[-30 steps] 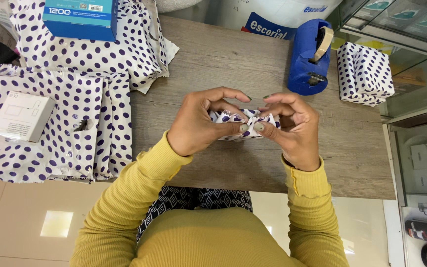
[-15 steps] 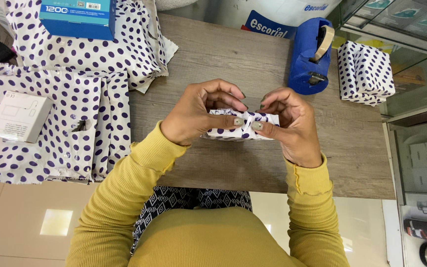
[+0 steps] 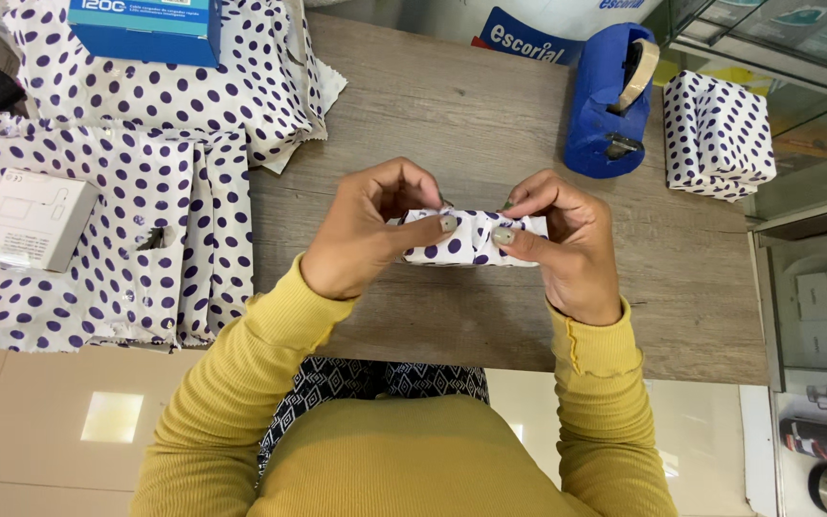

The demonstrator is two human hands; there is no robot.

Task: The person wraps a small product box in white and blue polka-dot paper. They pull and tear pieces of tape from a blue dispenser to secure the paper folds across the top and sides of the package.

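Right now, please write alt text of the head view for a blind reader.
Both hands, left hand and right hand, hold a small dotted parcel above a wooden table. A blue tape dispenser and a wrapped box stand behind.

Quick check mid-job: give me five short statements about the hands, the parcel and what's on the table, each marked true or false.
1. Both hands grip one small dotted parcel. True: the left hand and the right hand each hold an end.
2. The blue tape dispenser lies left of the hands. False: it stands beyond the right hand.
3. A wrapped dotted box sits at the table's right edge. True.
4. The small white box rests on bare wood. False: it lies on dotted wrapping paper.
5. The left hand holds scissors. False: it holds only the parcel.
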